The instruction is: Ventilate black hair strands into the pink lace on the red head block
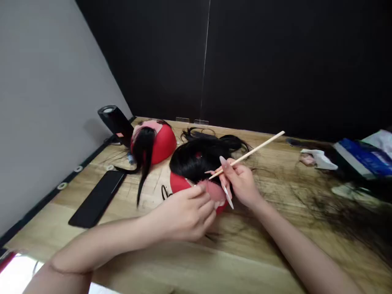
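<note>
A red dome-shaped form [179,182] in the middle of the table carries black hair [191,161] and a pink cap [216,191]. My left hand [186,210] lies against its near side, fingers curled together at the edge of the pink cap; whatever they pinch is too small to make out. Between the fingers of my right hand [237,177] is a pale wooden stick [254,151]. Its lower tip points at the pink cap just below the hair, close to my left fingertips. Long pale nails show on my right hand.
Another red form [163,145] with black hair stands at the back left, beside a black cylinder [116,122]. A black phone [96,200] lies on the wooden table [171,265] at left. Loose hair strands, a white tissue [323,159] and a blue packet [367,157] are at right.
</note>
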Tool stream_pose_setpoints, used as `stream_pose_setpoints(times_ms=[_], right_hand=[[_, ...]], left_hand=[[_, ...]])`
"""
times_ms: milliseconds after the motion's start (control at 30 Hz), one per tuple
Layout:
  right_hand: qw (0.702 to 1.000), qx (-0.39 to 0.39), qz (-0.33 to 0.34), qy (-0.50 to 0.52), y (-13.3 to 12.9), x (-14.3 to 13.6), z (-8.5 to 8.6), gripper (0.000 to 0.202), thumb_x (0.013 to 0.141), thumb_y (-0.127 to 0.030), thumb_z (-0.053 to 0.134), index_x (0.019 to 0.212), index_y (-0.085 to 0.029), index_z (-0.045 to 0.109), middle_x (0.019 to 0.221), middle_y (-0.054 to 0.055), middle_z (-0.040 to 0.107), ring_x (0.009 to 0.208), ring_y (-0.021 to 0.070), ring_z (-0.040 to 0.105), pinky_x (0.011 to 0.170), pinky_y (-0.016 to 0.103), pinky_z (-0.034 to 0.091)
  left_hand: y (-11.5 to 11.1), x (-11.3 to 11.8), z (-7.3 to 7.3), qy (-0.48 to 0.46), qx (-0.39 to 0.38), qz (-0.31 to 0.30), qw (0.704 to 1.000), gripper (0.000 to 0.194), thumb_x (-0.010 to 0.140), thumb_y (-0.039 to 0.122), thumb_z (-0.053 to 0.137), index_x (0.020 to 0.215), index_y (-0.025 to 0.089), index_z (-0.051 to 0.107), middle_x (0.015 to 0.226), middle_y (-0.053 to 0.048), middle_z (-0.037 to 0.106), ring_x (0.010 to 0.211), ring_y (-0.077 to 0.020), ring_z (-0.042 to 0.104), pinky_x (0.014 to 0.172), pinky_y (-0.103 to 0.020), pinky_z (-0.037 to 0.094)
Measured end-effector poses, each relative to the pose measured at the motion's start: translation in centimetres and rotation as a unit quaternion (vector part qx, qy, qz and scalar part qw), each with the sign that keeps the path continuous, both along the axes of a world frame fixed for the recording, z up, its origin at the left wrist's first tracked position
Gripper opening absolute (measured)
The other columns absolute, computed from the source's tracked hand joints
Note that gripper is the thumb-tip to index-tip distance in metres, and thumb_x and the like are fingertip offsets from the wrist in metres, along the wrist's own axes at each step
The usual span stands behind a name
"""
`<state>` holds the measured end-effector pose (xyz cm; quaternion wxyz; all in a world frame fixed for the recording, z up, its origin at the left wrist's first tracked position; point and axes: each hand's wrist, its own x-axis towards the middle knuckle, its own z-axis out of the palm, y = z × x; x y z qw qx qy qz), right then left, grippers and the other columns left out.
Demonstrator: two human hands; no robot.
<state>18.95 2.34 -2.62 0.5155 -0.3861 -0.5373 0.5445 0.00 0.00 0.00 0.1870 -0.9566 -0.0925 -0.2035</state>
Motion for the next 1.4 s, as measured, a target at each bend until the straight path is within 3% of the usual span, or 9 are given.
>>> stream_pose_setpoints(times_ms=[100,267,400,800,1233,1400], right_hand=[[1.000,-0.013,0.002,0.001,0.3,0.0,-0.2,0.048,0.090,-0.056,0.059,0.066,-0.015,0.050,0.044,-0.005,0.052,0.028,0.0047,0.045,0.029,0.013,0.033],[1.000,-0.019,0.004,0.011,0.4,0.1,-0.6,0.046,0.090,-0.056,0.059,0.070,-0.015,0.052,0.046,-0.005,0.054,0.027,0.0051,0.046,0.028,0.013,0.032],[1.000,-0.007,0.006,0.006,0.3,0.0,-0.6,0.044,0.092,-0.053,0.058,0.071,-0.015,0.053,0.048,-0.005,0.056,0.028,0.0050,0.047,0.029,0.013,0.033],[0.997,0.078,-0.021,-0.005,-0.1,-0.4,-0.9,0.032,0.097,-0.041,0.056,0.082,-0.013,0.059,0.061,-0.002,0.063,0.032,0.0042,0.050,0.036,0.016,0.040],[0.995,0.084,-0.060,-0.007,-0.4,-0.7,-1.2,0.030,0.097,-0.039,0.055,0.082,-0.014,0.058,0.060,-0.001,0.064,0.034,0.0063,0.054,0.042,0.017,0.048],[0.995,0.081,-0.057,-0.009,-0.4,-0.9,-1.2,0.031,0.098,-0.040,0.055,0.083,-0.014,0.058,0.057,-0.001,0.063,0.036,0.0068,0.055,0.039,0.015,0.044]], left_hand=[[0.8,0.2,-0.4,-0.017,-0.066,-0.072,0.995,0.033,0.094,0.009,0.039,0.075,0.011,0.064,0.068,-0.004,0.059,0.071,-0.0179,0.056,0.093,-0.035,0.050],[1.5,0.4,-0.9,-0.031,-0.186,-0.085,0.978,0.030,0.094,0.010,0.041,0.070,0.014,0.058,0.070,-0.004,0.057,0.067,-0.0170,0.045,0.063,-0.029,0.046],[1.6,0.5,-1.0,-0.054,-0.227,-0.096,0.968,0.027,0.093,0.011,0.042,0.071,0.014,0.055,0.071,-0.005,0.056,0.068,-0.0166,0.041,0.064,-0.029,0.043],[1.6,0.8,-1.4,-0.081,-0.220,-0.101,0.967,0.024,0.092,0.009,0.043,0.072,0.014,0.055,0.071,-0.005,0.055,0.068,-0.0166,0.037,0.064,-0.028,0.040],[1.5,0.9,-1.4,-0.088,-0.219,-0.089,0.968,0.023,0.090,0.010,0.046,0.069,0.015,0.053,0.072,-0.004,0.056,0.067,-0.0157,0.037,0.067,-0.028,0.040],[1.6,0.8,-1.4,-0.089,-0.211,-0.084,0.970,0.024,0.091,0.011,0.044,0.070,0.016,0.053,0.071,-0.004,0.055,0.067,-0.0158,0.038,0.067,-0.028,0.041]])
